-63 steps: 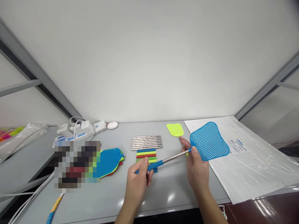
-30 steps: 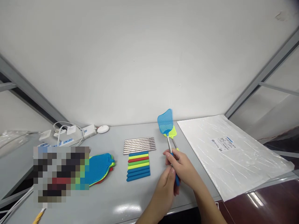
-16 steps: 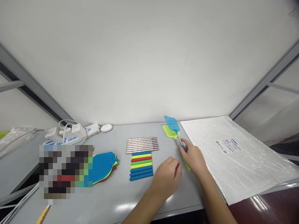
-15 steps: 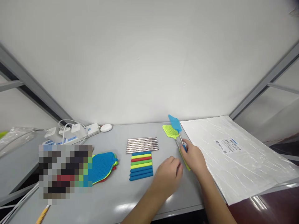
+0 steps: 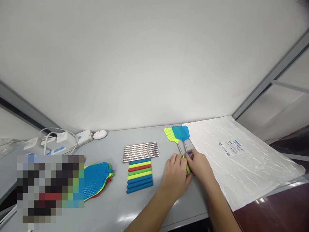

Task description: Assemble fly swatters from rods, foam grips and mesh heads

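Note:
A blue fly swatter (image 5: 181,132) with a metal shaft lies beside a yellow-green fly swatter (image 5: 172,134), its head overlapping the other's edge. My right hand (image 5: 199,165) is closed around the blue handle, most of which it hides. Curled over the yellow-green handle from the left is my left hand (image 5: 175,172), fingertips at its upper end and thumb near the lower end. To the left, several coloured handles (image 5: 140,174) lie in a row, blue, yellow, red and green. Just behind them sits a row of metal rods (image 5: 141,151).
Stacked swatter heads (image 5: 96,178), blue on top, lie at the left, partly covered by a pixelated patch. Behind them are a power strip (image 5: 83,137) with plugs and cables and a white oval device (image 5: 99,134). A white wrapped sheet (image 5: 207,141) covers the table's right side.
The blue swatter has come down from a tilted pose to lie beside the yellow-green one. My left hand has moved right onto the yellow-green handle. The camera view has shifted slightly.

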`<state>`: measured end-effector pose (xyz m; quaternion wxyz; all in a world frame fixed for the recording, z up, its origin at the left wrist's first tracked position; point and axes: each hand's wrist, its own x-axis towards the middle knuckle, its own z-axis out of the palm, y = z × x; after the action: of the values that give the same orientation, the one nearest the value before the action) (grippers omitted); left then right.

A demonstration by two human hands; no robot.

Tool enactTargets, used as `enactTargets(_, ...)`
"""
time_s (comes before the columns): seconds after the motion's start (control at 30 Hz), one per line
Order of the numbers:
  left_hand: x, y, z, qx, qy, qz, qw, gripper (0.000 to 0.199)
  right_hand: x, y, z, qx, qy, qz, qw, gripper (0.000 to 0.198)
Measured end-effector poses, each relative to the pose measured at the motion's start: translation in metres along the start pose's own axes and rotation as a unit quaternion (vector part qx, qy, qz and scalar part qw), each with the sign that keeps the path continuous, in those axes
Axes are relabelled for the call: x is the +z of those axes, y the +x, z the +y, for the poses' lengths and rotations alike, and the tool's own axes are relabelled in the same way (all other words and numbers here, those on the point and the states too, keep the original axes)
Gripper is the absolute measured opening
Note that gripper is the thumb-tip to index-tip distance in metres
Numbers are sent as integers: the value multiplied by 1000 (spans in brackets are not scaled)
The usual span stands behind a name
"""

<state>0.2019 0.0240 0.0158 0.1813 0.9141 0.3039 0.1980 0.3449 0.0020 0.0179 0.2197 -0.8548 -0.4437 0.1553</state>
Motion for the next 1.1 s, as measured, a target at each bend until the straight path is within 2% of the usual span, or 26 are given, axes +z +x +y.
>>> enactTargets(0.13,-1,-5,-6,-2,-11,-26,1000,63,-7,-4,8,-15,30,-21,999,22)
enactTargets(0.23,1,-5,-8,-7,6,-35,999,71,-11,-8,11,-28,43,-33,998,20)
enactTargets(0.43,6,-1,-7,2,38,-22,999,59,-7,-7,8,-30,10,-14,999,18)
enactTargets(0.67,-5,-3,-10,-2,67,-25,997,40,5,-7,-3,-38,-31,-17,999,15)
enactTargets(0.83,-10,-14,-17,-6,100,15,995,28,16,-12,-19,-50,-51,-22,997,14)
enactTargets(0.97,-10,-20,-22,-21,93,34,995,27,19,-13,-25,-55,-56,-29,996,14)
enactTargets(1.1,-7,-23,-21,-28,79,40,996,38,20,-13,-20,-52,-56,-39,996,18)
